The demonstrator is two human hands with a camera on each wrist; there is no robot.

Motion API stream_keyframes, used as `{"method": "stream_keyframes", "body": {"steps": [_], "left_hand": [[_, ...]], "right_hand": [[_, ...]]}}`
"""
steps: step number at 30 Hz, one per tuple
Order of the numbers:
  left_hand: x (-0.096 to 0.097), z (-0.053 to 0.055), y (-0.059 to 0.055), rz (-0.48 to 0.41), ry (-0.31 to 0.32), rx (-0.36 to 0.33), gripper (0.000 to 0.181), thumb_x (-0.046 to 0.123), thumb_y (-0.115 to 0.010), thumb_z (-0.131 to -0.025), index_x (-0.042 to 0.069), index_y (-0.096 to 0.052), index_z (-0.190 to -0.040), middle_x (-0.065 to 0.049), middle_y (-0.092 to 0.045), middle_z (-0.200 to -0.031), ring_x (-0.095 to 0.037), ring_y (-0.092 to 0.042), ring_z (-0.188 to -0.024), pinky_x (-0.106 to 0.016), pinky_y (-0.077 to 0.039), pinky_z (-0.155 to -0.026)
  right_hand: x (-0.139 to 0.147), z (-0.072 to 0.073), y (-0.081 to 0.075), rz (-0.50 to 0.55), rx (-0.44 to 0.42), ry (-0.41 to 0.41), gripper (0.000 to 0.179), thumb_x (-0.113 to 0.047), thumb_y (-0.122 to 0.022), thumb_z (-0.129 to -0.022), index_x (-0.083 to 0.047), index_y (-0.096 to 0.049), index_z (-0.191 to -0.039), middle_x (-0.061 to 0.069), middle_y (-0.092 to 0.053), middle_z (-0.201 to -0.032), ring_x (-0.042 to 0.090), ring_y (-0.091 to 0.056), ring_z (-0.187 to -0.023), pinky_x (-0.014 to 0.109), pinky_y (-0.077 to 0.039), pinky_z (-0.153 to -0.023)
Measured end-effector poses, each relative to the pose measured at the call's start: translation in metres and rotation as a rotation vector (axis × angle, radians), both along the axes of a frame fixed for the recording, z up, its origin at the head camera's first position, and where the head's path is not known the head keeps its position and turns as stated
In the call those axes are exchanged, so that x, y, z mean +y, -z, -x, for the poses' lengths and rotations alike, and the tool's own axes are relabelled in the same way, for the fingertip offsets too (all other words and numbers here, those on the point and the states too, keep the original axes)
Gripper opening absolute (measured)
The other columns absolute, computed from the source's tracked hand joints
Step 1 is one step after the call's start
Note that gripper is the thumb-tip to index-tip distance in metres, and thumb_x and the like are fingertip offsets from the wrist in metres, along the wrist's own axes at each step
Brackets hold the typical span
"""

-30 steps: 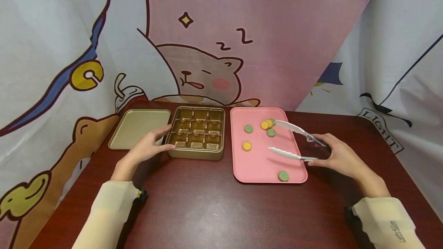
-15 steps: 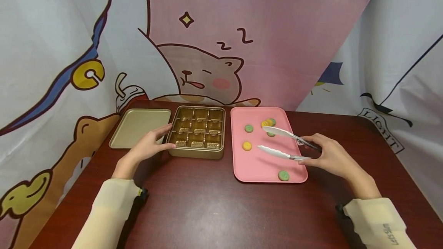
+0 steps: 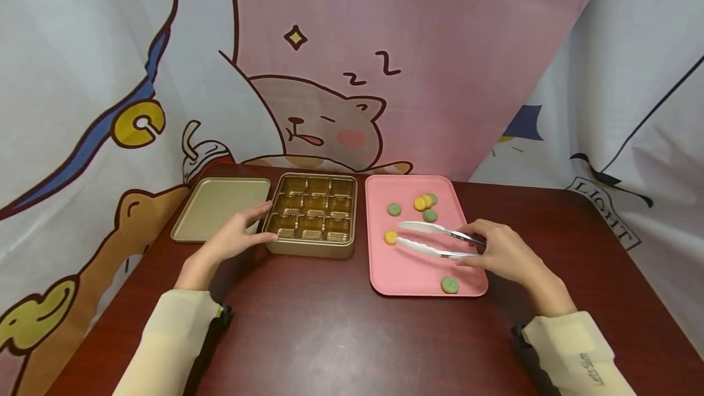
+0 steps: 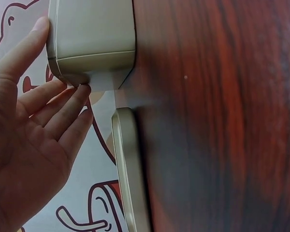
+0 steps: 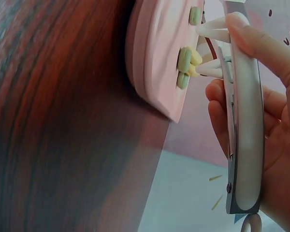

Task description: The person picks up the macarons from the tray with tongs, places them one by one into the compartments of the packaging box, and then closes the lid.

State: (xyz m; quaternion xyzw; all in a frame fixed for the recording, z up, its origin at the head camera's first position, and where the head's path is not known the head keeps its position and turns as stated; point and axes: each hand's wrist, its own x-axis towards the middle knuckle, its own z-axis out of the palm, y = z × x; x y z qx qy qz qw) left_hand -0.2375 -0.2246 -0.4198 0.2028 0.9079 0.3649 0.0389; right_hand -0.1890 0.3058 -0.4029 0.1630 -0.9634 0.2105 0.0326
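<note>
My right hand (image 3: 508,255) holds white-tipped metal tongs (image 3: 423,247), their arms spread. The tips hover over a pink tray (image 3: 412,274), close to a yellow button-shaped piece (image 3: 391,237), with nothing between them. In the right wrist view, thumb and fingers go round the tongs' handles (image 5: 249,121). With its thumb and straight fingertips, my left hand (image 3: 233,238) touches the near left corner of a gold box (image 3: 310,248). Inside the box is a gold divided insert (image 3: 312,206) with several bare compartments. The left wrist view shows fingertips against the box side (image 4: 94,34).
Further back on the tray sit a green piece (image 3: 393,209) and a cluster of yellow pieces (image 3: 420,203) and green pieces (image 3: 430,216). Another green piece (image 3: 449,285) lies near the tray's front edge. A flat gold lid (image 3: 214,200) lies left of the box. A printed curtain (image 3: 440,78) hangs behind.
My right hand has moved left and toward me with the tongs, from near the back cluster to beside the single yellow piece. The tongs' arms are closer together. My left hand stays at the box.
</note>
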Motion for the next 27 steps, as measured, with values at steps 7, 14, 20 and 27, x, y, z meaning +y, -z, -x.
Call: {"method": "stream_keyframes", "body": {"steps": [7,14,20,27], "left_hand": [[0.001,0.0,0.001,0.006,-0.006,-0.012,0.081,0.028,-0.076,-0.089,-0.003,-0.036,-0.152,-0.024,-0.035,-0.158,-0.044,-0.038,-0.143,-0.059,-0.031,-0.117],[-0.001,-0.002,-0.001,0.001,-0.001,-0.012,0.078,0.026,-0.075,-0.09,-0.004,-0.037,-0.151,-0.025,-0.035,-0.158,-0.046,-0.037,-0.143,-0.06,-0.031,-0.116],[-0.001,-0.002,0.0,-0.006,-0.008,-0.019,0.08,0.026,-0.076,-0.089,-0.003,-0.036,-0.152,-0.023,-0.035,-0.159,-0.045,-0.037,-0.143,-0.06,-0.03,-0.117],[0.0,-0.001,0.002,-0.012,-0.008,-0.017,0.082,0.027,-0.077,-0.088,-0.003,-0.036,-0.152,-0.024,-0.035,-0.158,-0.045,-0.037,-0.143,-0.059,-0.03,-0.117]], "right_hand": [[-0.008,0.003,0.005,-0.012,0.015,-0.019,0.057,-0.031,-0.093,-0.066,-0.004,-0.072,-0.111,0.006,-0.072,-0.098,0.017,-0.062,-0.085,0.04,-0.055,-0.078],[-0.014,0.006,0.008,-0.02,0.016,-0.022,0.054,-0.03,-0.093,-0.067,-0.005,-0.072,-0.111,0.006,-0.073,-0.098,0.018,-0.064,-0.085,0.041,-0.055,-0.077],[-0.016,0.007,0.009,-0.02,-0.001,-0.006,0.054,-0.029,-0.093,-0.067,-0.005,-0.072,-0.11,0.006,-0.073,-0.098,0.018,-0.064,-0.085,0.042,-0.056,-0.077],[-0.016,0.004,0.009,-0.01,0.014,0.006,0.053,-0.028,-0.093,-0.068,-0.005,-0.072,-0.111,0.007,-0.072,-0.098,0.019,-0.062,-0.083,0.041,-0.055,-0.076]]}}
